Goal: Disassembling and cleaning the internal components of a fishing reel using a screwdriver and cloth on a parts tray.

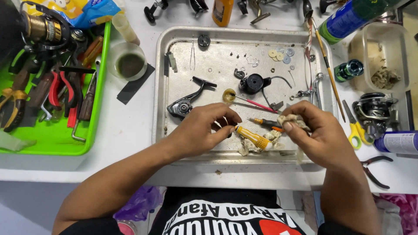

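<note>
Left hand [204, 128] fingers pinched narrow beside yellow-handled screwdriver [254, 138]; right hand [315, 130] fingers closed on dirty beige rag wad [292, 120], both over near edge of metal tray [161, 87].

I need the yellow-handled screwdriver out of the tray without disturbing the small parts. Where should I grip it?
Grip the yellow-handled screwdriver across the ribbed handle, coming from above. It lies flat and slanted in the metal tray, its upper end near the left hand, its lower end on the rag scraps.
</note>
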